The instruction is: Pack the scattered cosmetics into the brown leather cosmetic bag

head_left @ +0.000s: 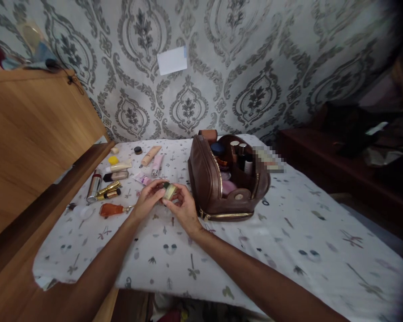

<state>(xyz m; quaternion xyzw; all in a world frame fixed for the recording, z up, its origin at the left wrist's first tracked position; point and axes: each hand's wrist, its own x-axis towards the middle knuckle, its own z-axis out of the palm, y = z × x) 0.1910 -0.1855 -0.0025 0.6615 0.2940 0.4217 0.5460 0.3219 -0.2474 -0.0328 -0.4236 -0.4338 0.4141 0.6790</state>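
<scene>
Between my left hand (pixel 150 197) and my right hand (pixel 184 206) is a small jar (pixel 169 191) with a dark lid and a pale yellowish body. Fingers of both hands close around it above the cloth. Just right of my right hand stands a brown leather cosmetic bag (pixel 201 172), its top unzipped and wide open. Inside it are bottles with metallic caps (pixel 242 149), a dark blue lid (pixel 217 148) and something pink (pixel 227 187). Beyond my left hand lie a pink tube (pixel 157 164) and a lilac tube (pixel 143 179).
Several cosmetics lie to the left, among them an orange bottle (pixel 111 209), gold tubes (pixel 109 190), a silver can (pixel 94 185), a beige tube (pixel 151 155) and a small black jar (pixel 138 150). A wooden panel (pixel 43 134) borders the left side. The patterned wall rises behind the white tablecloth (pixel 174 264).
</scene>
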